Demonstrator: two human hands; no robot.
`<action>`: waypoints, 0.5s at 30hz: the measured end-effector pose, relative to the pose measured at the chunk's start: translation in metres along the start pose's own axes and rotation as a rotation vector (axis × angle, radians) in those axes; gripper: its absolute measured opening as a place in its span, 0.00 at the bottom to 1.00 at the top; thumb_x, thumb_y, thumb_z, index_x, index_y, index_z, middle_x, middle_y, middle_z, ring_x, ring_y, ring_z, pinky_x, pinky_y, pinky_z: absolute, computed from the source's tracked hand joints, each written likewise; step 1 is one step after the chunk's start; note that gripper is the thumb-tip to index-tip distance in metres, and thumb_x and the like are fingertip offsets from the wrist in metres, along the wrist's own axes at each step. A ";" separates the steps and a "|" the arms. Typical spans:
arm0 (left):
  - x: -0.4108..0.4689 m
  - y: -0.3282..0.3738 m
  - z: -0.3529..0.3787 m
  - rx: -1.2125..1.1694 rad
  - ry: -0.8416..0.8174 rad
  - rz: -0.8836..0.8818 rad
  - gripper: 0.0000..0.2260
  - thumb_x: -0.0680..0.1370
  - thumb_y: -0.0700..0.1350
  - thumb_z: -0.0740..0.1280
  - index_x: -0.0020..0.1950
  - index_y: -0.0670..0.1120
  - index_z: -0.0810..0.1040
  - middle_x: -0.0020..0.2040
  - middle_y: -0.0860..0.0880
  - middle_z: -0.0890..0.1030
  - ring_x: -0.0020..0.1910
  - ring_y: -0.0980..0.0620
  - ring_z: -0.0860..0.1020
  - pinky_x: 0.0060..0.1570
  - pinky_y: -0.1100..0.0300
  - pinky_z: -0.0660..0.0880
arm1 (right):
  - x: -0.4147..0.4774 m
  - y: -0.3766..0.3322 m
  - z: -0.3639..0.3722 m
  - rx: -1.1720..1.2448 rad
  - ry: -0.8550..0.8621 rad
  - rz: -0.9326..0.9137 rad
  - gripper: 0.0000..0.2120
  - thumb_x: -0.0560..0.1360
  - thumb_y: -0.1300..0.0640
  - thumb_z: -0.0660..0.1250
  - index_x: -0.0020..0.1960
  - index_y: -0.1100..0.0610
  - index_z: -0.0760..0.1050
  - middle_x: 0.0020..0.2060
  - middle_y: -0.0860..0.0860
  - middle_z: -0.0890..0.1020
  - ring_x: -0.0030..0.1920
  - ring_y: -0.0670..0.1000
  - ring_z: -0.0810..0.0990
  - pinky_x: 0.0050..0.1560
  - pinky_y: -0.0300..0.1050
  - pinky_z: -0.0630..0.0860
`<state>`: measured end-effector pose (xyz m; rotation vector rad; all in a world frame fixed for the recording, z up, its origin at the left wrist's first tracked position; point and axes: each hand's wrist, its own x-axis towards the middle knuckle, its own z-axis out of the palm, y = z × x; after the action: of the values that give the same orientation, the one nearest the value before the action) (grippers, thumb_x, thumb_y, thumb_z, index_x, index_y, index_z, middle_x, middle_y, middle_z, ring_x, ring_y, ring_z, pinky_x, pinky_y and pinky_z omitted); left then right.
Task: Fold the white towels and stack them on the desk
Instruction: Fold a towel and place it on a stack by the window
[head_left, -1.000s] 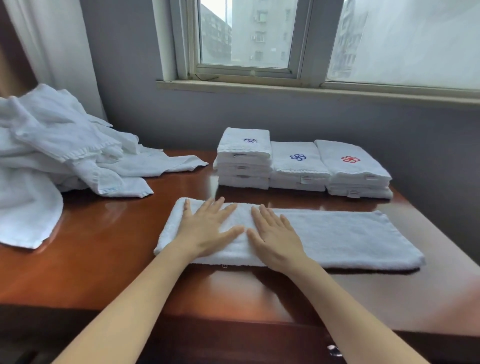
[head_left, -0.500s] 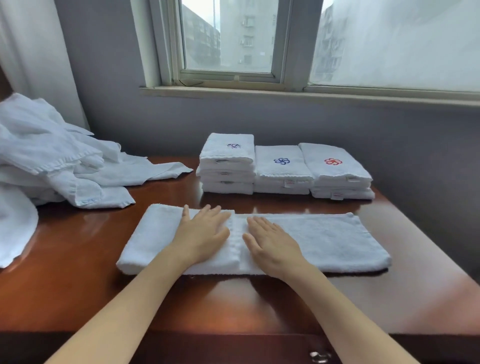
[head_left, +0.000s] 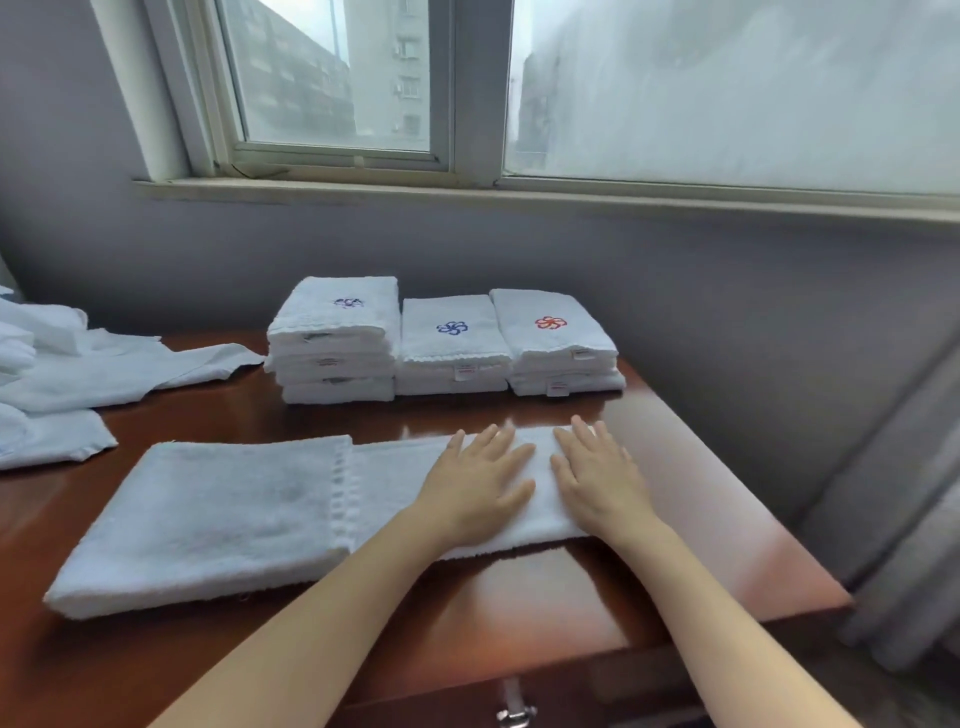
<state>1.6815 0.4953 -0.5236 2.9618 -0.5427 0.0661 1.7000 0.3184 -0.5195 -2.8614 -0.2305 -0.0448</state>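
A long white towel (head_left: 218, 514), folded into a strip, lies across the brown desk (head_left: 519, 597). My left hand (head_left: 475, 486) and my right hand (head_left: 597, 480) press flat on its right end, side by side, fingers straight. Behind them stand three stacks of folded towels: one with a dark emblem (head_left: 335, 338), one with a blue emblem (head_left: 452, 343), one with a red emblem (head_left: 556, 340).
A heap of unfolded white towels (head_left: 62, 384) covers the desk's left side. The desk's right edge drops off near a grey curtain (head_left: 909, 519). A wall and window sill (head_left: 467, 192) run behind the stacks. A drawer handle (head_left: 514, 712) shows below the front edge.
Both hands have slid rightward along the towel from its left-middle part to its right end. The view has swung right, so the heap sits further left.
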 end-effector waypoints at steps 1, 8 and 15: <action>0.000 -0.001 0.002 0.001 0.000 0.000 0.26 0.83 0.60 0.49 0.80 0.56 0.53 0.81 0.51 0.47 0.80 0.53 0.45 0.77 0.46 0.42 | 0.000 0.001 0.001 0.014 0.020 0.031 0.25 0.83 0.47 0.48 0.79 0.48 0.55 0.79 0.52 0.52 0.78 0.53 0.51 0.76 0.51 0.50; 0.000 -0.003 0.009 0.006 0.005 -0.004 0.29 0.80 0.67 0.46 0.80 0.59 0.50 0.81 0.53 0.45 0.79 0.55 0.42 0.77 0.48 0.39 | 0.008 0.000 -0.010 -0.047 0.032 0.133 0.30 0.80 0.41 0.54 0.79 0.48 0.54 0.71 0.56 0.66 0.69 0.58 0.66 0.64 0.52 0.66; -0.003 -0.002 0.008 -0.083 0.091 0.005 0.27 0.80 0.65 0.51 0.78 0.59 0.58 0.81 0.53 0.52 0.79 0.55 0.48 0.77 0.51 0.42 | 0.014 0.000 -0.050 -0.040 -0.123 0.211 0.28 0.72 0.34 0.60 0.65 0.51 0.68 0.59 0.47 0.77 0.58 0.51 0.76 0.45 0.48 0.71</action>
<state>1.6794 0.4976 -0.5317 2.8604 -0.5275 0.1737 1.7136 0.3069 -0.4706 -2.9140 0.0493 0.1705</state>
